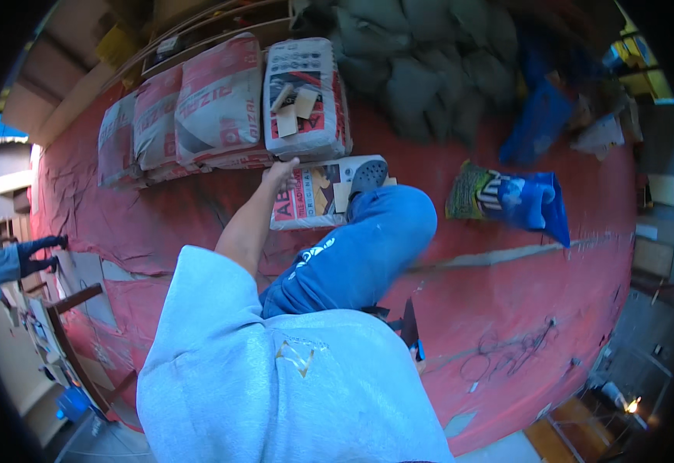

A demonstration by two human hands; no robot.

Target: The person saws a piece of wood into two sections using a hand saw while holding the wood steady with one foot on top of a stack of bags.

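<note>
My left hand (281, 174) reaches over the near edge of the stacked bags, fingers apart and holding nothing, beside a white bag printed in red (289, 216) lying on the floor. My foot in a grey perforated clog (368, 174) rests on that bag, my jeans-clad leg bent. My right hand (418, 361), mostly hidden behind my body, grips a dark-bladed tool with a blue handle (410, 328). Small beige pieces (287, 122) lie on the upper bag (302, 62).
More bags (213, 92) are stacked on red floor sheeting (491, 270). Dark grey sacks (398, 62) stand behind. A blue printed bag (522, 201) lies right, near cables (514, 355). Another person (16, 262) bends at far left by a wooden-framed table (70, 339).
</note>
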